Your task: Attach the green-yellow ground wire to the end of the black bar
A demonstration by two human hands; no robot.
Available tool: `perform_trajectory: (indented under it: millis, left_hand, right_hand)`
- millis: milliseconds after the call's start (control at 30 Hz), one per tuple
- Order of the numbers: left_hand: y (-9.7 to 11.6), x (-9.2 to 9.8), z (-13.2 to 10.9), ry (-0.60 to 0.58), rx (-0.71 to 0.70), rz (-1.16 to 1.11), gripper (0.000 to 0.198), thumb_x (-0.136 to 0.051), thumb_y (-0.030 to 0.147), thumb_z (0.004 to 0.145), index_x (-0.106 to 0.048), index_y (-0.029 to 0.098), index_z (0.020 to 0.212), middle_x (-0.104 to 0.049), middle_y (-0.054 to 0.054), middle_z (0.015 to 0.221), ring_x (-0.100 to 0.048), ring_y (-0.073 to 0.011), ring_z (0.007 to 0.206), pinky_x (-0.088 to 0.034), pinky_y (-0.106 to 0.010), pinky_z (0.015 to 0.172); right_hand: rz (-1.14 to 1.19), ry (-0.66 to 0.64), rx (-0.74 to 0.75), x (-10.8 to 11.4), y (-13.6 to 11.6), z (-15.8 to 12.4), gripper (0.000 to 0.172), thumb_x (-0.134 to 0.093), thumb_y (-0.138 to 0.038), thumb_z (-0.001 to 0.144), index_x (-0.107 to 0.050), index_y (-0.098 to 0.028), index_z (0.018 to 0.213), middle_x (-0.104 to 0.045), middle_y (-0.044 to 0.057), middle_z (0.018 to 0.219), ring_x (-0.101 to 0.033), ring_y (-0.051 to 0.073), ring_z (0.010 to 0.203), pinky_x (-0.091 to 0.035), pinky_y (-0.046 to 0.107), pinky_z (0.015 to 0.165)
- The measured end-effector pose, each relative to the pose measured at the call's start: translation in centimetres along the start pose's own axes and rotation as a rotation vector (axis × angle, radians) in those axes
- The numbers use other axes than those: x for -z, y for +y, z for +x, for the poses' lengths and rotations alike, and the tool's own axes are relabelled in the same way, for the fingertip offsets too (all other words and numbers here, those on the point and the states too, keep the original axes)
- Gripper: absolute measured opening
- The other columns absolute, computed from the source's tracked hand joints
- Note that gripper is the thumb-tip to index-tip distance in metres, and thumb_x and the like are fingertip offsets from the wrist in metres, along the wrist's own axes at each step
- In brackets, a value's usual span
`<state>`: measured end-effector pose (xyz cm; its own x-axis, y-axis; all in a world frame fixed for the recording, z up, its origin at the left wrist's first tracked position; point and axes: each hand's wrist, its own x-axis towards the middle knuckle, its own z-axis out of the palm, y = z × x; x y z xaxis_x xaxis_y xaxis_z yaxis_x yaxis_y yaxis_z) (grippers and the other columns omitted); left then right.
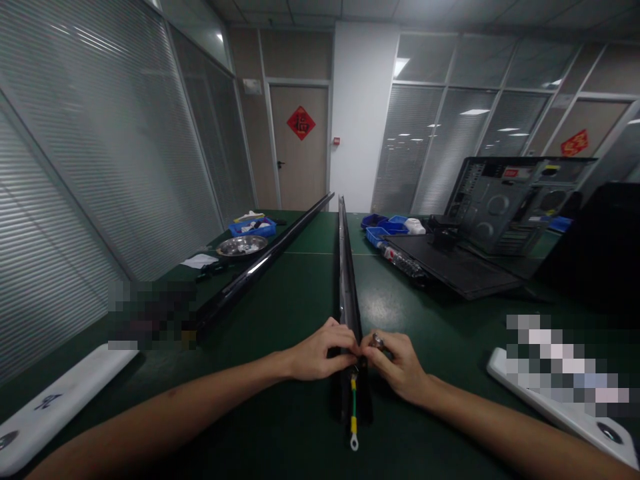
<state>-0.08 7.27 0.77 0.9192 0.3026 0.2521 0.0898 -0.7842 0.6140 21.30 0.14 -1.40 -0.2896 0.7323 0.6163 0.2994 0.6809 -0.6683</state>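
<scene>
A long black metal rail runs away from me along the middle of the table. At its near end my left hand lies across it, thumb and fingertips drawn together; what they pinch is hidden. Just to the right, my right hand is closed, and its fingertips meet those of the left. A small shiny metallic piece shows between its fingers, too small to name. Below both hands hangs a short green wire with yellow sleeves, ending in a ring terminal.
A second black rail lies diagonally at left, beside a metal bowl and a blue tray. Blue bins, a black panel and an open computer case stand right. White objects flank my arms.
</scene>
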Motion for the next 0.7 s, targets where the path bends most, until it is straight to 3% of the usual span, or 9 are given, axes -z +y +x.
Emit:
perform_trajectory:
  millis: [700]
  left_hand:
    - [-0.38, -0.13, -0.01, -0.005, -0.009, 0.004, 0.018, -0.055, 0.034, 0.102, -0.066, 0.021, 0.099, -0.069, -0.001, 0.097, -0.061, -0.0194, 0.098, -0.033, -0.035, 0.095]
  right_hand:
    - [-0.026, -0.058, -0.002, -0.05, -0.25, 0.26, 0.035, -0.053, -0.036, 0.108, -0.066, -0.017, 0.081, -0.064, 0.0, 0.066, -0.058, 0.013, 0.056, -0.045, 0.024, 0.06]
